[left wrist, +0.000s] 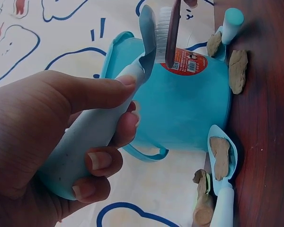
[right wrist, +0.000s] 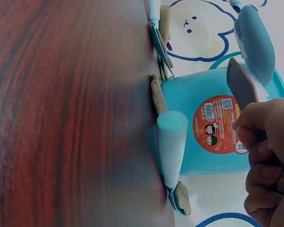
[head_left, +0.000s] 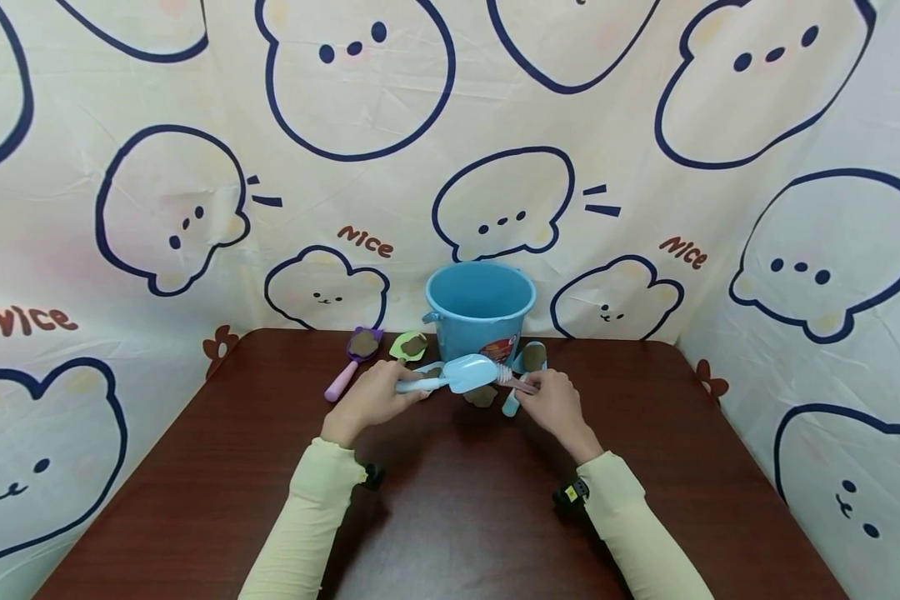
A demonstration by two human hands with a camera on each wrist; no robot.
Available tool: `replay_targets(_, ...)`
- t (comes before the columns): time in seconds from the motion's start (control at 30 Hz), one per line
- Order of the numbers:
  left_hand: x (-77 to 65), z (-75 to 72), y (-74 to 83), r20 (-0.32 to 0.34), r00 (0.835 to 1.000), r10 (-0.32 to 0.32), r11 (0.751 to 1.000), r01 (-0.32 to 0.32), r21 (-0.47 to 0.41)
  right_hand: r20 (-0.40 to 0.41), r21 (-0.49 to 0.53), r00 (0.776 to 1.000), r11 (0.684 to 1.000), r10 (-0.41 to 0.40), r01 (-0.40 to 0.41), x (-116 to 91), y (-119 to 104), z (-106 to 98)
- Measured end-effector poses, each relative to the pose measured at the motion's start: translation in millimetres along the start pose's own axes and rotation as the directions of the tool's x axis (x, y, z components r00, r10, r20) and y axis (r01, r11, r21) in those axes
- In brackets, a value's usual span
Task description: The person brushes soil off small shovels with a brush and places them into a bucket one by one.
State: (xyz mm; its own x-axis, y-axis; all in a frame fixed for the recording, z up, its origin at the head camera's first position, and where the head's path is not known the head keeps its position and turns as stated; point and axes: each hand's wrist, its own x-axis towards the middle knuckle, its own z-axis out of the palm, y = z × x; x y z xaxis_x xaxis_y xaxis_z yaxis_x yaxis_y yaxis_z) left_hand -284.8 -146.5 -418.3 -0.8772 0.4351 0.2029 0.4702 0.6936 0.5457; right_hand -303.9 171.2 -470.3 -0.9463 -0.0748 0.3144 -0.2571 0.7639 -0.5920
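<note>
My left hand (head_left: 375, 396) grips the handle of a light-blue toy shovel (head_left: 471, 372), its thumb lying along the top in the left wrist view. Held up in front of the blue bucket (head_left: 459, 333), the shovel is above the table. A brush (right wrist: 241, 82) with a dark handle and pale bristles (left wrist: 164, 28) is held by my right hand (head_left: 562, 407), fingers curled round it. The bristles meet the shovel's scoop in the left wrist view. On the tabletop below the tools lies a flat brown clay-like lump (head_left: 482, 398).
Along the bucket's base lie a purple shovel (head_left: 341, 381) with a pink handle, a green one (head_left: 397, 348), and light-blue ones (left wrist: 223, 205) left and right, bearing brown lumps. The dark wooden table (head_left: 450, 517) backs onto a cartoon-printed cloth (head_left: 390, 200).
</note>
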Motion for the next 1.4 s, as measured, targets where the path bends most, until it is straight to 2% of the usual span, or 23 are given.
replay_targets(0.27,-0.6,-2.4,1.2,-0.011,1.0,0.002,1.0,-0.001,0.017,-0.01,-0.039,1.0,0.999,0.004,-0.004,0,2,-1)
replay_targets(0.53,0.3,-2.1,2.0,-0.021,1.0,0.002,0.999,-0.001,0.037,-0.022,-0.074,0.997,0.995,-0.068,0.066,-4,-7,4)
replay_targets(0.73,0.4,-0.6,1.8,-0.013,1.0,0.001,1.0,-0.001,0.031,0.011,-0.091,0.997,0.993,-0.076,0.077,-8,-16,11)
replay_targets(1.07,-0.6,2.7,2.4,0.014,1.0,0.023,1.0,-0.023,-0.002,0.042,-0.094,0.987,0.983,-0.153,0.157,-18,-28,28)
replay_targets(1.4,1.5,3.8,1.3,0.033,0.999,0.038,0.999,-0.038,0.0,0.021,-0.104,0.988,0.982,-0.155,0.157,-16,-30,25)
